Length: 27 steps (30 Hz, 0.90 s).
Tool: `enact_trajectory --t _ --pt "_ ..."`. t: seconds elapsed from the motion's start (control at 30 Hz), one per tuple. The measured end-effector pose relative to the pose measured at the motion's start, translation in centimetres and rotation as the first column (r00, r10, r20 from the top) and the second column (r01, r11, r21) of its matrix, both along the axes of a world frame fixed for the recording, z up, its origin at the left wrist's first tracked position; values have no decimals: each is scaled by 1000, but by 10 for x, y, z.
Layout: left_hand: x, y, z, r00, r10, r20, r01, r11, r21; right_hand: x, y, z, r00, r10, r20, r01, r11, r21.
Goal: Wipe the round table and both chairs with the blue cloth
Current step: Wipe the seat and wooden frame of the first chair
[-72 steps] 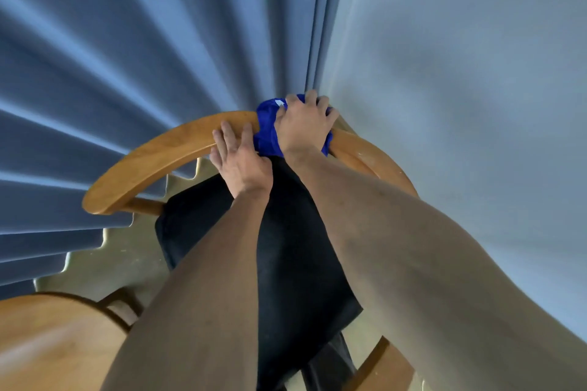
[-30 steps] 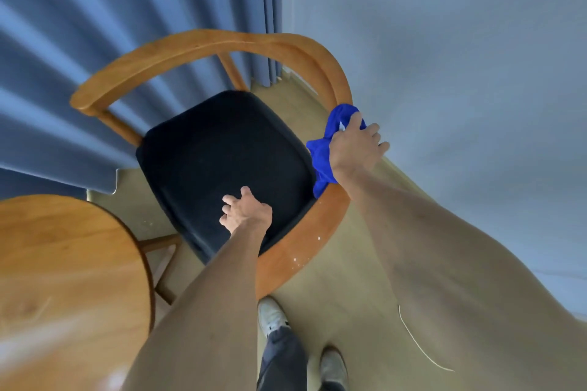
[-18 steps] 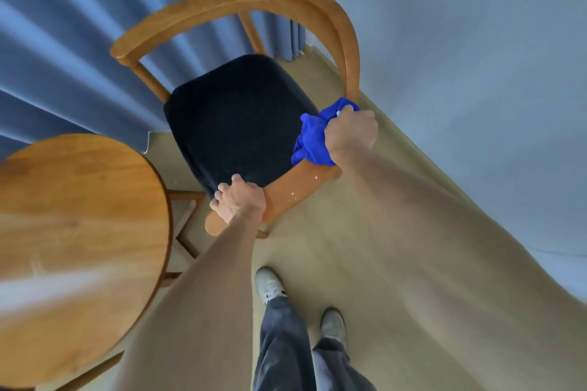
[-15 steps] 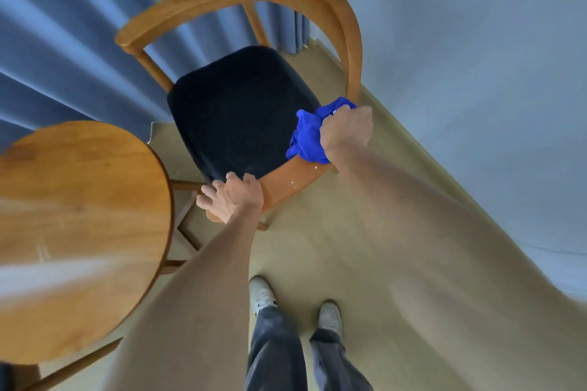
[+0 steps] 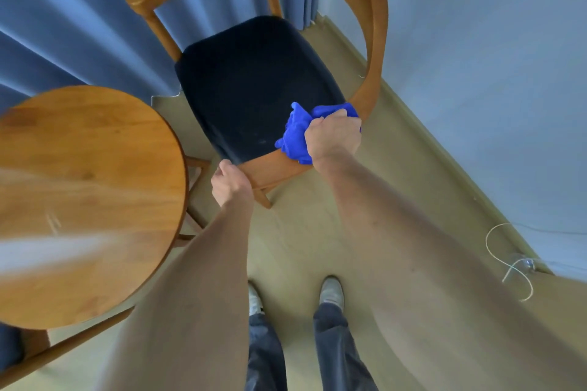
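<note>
Right hand [image 5: 333, 136] closed around the bunched blue cloth [image 5: 297, 133], pressing it onto the chair [image 5: 376, 41] at the right end of the near wooden seat rail, just where the curved arm comes down to meet it. Left hand [image 5: 232, 186] curled over the left end of that same rail, steadying the frame. Rail's long axis running from left hand up and rightward to right hand; unwiped length lying to the left of the cloth, toward the left hand. Likely next: a sweep leftward along the rail, right hand alone placed for it. Black seat cushion [image 5: 254, 79] just beyond the cloth. Round tabletop [image 5: 89, 168] at near left, beside the chair.
</note>
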<state>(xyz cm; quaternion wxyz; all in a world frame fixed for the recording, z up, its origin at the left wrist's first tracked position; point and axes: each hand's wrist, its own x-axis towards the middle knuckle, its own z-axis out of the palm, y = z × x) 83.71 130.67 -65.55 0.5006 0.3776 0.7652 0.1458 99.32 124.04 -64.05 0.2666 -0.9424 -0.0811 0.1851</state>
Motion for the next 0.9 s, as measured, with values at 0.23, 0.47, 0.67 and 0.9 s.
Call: enact_trajectory --t 0.23,0.47,0.67,0.9 --pt "-28 18 -3 977 33 213 12 978 -207 -49 12 3 990 -130 -58 128 991 -28" --pt "-58 39 5 958 -118 260 218 892 -396 -103 32 16 978 -170 -117 156 980 -121" --pt "-64 29 17 760 -626 -174 647 707 286 -113 25 25 952 -194 -237 148 969 -199" --pt "-61 26 4 72 -830 -554 983 -36 182 -124 31 23 991 -131 25 133 973 -187"
